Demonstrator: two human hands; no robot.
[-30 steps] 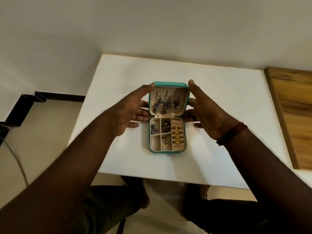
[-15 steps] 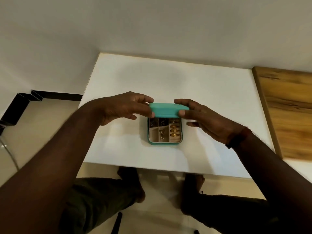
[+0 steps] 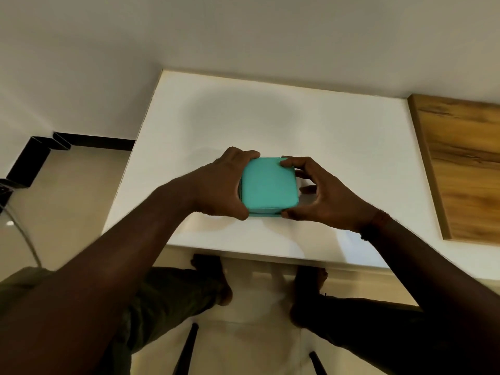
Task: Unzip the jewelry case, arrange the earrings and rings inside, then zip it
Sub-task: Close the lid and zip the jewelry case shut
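The small teal jewelry case (image 3: 267,185) lies on the white table (image 3: 338,147) with its lid down, so the earrings and rings inside are hidden. My left hand (image 3: 221,185) grips the case's left side, thumb at the near left corner and fingers at the far left corner. Across from it, my right hand (image 3: 319,193) holds the right side, fingers on the far right corner and thumb at the near right corner. A thin gap shows along the near edge between lid and base. No zipper pull is visible.
A wooden panel (image 3: 465,166) lies along the table's right edge. The table's near edge (image 3: 270,255) runs just below my wrists, with my legs and feet under it. A white wall stands behind the table, and black chair legs (image 3: 186,350) show at the bottom.
The lid stood upright a second ago, showing the earrings and rings. Both hands folded it down toward me, and it now covers the base fully.
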